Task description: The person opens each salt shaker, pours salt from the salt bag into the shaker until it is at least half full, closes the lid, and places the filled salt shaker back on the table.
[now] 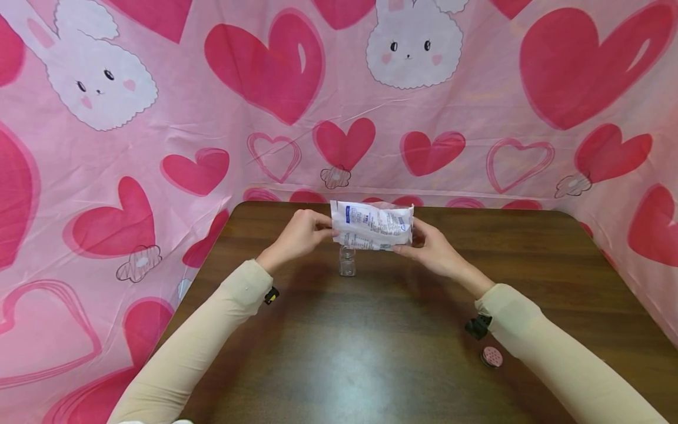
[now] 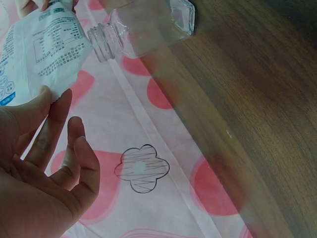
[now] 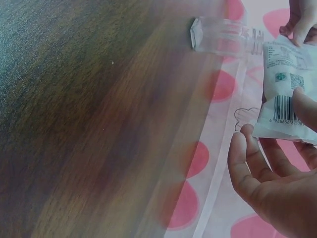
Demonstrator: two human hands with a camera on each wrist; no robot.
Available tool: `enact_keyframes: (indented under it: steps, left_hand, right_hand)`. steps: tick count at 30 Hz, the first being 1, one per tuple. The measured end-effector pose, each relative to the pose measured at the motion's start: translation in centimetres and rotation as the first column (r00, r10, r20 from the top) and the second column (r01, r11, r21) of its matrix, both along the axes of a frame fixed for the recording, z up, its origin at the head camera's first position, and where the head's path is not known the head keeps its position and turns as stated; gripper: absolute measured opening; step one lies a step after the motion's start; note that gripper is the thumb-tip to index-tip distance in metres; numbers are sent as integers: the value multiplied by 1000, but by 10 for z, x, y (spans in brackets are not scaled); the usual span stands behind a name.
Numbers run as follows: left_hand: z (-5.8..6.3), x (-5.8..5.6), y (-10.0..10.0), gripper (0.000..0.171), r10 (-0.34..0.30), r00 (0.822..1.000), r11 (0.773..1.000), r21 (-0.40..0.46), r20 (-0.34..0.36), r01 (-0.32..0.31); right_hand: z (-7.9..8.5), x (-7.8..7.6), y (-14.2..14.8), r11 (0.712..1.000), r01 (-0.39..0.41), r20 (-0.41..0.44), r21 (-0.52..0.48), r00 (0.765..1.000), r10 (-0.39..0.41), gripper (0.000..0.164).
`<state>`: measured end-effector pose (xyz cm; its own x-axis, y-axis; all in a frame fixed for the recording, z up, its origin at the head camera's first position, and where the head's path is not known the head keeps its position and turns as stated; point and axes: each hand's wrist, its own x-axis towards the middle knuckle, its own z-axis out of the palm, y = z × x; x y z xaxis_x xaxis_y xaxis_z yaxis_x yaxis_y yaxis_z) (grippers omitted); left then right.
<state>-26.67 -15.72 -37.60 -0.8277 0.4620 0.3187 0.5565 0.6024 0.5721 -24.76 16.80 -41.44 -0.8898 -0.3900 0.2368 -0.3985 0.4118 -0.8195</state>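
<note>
A white printed packet [image 1: 372, 225] is held sideways above the table, between both hands. My left hand [image 1: 305, 231] pinches one end of it between thumb and forefinger, the other fingers loosely bent. At the opposite end my right hand [image 1: 430, 246] grips the packet near its barcode, thumb on the near face and fingers behind. Just below the packet stands a clear glass jar [image 1: 346, 263], uncapped, its threaded neck [image 2: 101, 43] close to the packet's edge. Whether the packet is torn open cannot be seen.
A pink perforated lid [image 1: 492, 357] lies on the dark wooden table [image 1: 296, 353], beside the right forearm. A pink cloth [image 1: 275, 88] with hearts and rabbits hangs behind the table and along its sides.
</note>
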Motion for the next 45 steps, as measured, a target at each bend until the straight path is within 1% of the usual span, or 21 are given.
enact_keyframes:
  steps: [7,17,27,34,39,45]
  left_hand:
    - [0,0,0,6,0,1000,1000,0,7,0]
    - [-1,-1,0,7,4,1000,1000,1,-4,-4]
    - [0,0,0,8,0,1000,1000,7,4,0]
    - [0,0,-1,6,7,1000,1000,4,0,-7]
    - [0,-1,-2,4,2,1000,1000,-1,-6,-2]
    - [1,-1,-2,4,-2,1000,1000,-3,-5,2]
  right_hand:
    - [-1,-2,0,1000,-8,-9,11,1000,8,64]
    - [1,-1,0,1000,1,-11,15,1000,-1,63]
    - [3,0,0,1000,10,-15,17,1000,-10,63]
    - [3,-2,0,1000,11,-16,22,1000,-11,64]
    - [3,-2,-1,999,20,-28,28,999,-20,67]
    - [5,-2,-1,999,27,-27,33,999,-26,66]
